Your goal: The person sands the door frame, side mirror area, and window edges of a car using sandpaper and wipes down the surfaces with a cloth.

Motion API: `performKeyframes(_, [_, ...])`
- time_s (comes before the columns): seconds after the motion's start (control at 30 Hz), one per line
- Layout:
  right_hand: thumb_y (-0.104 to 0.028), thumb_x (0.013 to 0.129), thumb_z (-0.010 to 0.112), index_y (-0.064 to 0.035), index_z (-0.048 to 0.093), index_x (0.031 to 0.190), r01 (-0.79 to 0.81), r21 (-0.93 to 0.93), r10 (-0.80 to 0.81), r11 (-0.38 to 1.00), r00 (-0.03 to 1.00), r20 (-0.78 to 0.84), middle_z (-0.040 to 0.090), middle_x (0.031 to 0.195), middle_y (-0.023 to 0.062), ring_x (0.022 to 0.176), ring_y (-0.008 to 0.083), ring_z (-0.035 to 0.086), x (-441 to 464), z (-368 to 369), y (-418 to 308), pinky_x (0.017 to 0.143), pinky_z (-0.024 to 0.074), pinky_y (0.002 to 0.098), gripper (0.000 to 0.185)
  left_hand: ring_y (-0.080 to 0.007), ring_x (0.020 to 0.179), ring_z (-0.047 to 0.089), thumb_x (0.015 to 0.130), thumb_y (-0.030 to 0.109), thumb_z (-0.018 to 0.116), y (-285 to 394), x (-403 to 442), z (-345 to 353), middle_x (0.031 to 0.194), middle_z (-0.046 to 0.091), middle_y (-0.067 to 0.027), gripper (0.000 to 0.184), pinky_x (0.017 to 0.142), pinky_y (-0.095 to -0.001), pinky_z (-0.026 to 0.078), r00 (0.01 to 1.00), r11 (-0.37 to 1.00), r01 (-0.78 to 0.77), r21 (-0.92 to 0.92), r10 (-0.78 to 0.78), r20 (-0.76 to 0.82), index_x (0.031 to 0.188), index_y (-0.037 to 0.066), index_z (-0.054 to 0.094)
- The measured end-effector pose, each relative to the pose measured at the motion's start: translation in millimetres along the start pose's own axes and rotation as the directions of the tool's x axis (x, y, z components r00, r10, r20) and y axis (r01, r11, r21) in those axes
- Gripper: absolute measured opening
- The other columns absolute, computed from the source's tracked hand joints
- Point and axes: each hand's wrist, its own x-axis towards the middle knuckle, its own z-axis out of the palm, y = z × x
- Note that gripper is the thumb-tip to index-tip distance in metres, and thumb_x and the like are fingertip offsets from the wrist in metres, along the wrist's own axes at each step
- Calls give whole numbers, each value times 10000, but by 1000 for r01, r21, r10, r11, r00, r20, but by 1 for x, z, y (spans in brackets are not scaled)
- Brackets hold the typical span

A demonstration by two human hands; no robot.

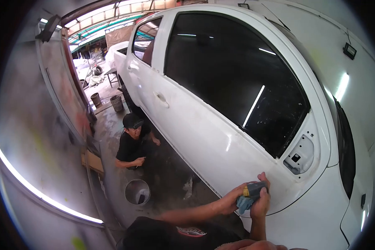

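My left hand point(232, 201) reaches in from the left, its fingers closed around a folded dark grey piece with a yellow patch point(254, 190), which looks like sandpaper. The fingers of my right hand point(261, 203) press on the same piece from the other side. A blue-grey cloth point(246, 203) hangs bunched between both hands; which hand grips it, I cannot tell. Both hands are in front of the lower front part of a white car door point(221, 129), below the bare mirror mount point(302, 156).
A person point(131, 143) in black squats beside the car. A bucket point(137, 192) stands on the wet floor nearby, with two more buckets point(116, 103) farther back. A wall with a light strip point(46, 193) runs along the left. The dark window point(233, 75) sits above the door panel.
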Motion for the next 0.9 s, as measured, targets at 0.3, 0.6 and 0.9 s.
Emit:
performKeyframes(0.3, [-406, 1092, 452, -28, 467, 1461, -137, 411, 236, 901, 951, -199, 658, 1064, 114, 867, 239, 669, -14, -58, -65, 742, 579, 381, 529, -122, 1047, 626, 1000, 322, 669, 63, 19, 14, 1136, 671, -43, 432, 898, -266, 509, 983, 847, 19, 531, 81, -165, 1318, 35, 613])
performKeyframes(0.6, [5, 932, 616, -2, 572, 1246, 5, 159, 53, 987, 934, -354, 689, 1042, 84, 928, 161, 657, -35, -100, -72, 832, 538, 318, 318, -318, 973, 596, 852, 64, 686, 207, 160, 199, 1076, 681, -77, 275, 850, -432, 495, 102, -776, -455, 436, 441, 892, 1125, 95, 703])
performKeyframes(0.9, [-39, 902, 681, -4, 620, 1137, 214, -210, -297, 954, 764, -573, 657, 1004, 32, 890, 108, 626, -38, -145, -101, 729, 567, 278, 245, -318, 951, 605, 765, 28, 663, 212, 241, 184, 1051, 672, -57, 245, 838, -426, 503, 201, -928, -314, 201, 142, 969, 998, 99, 691])
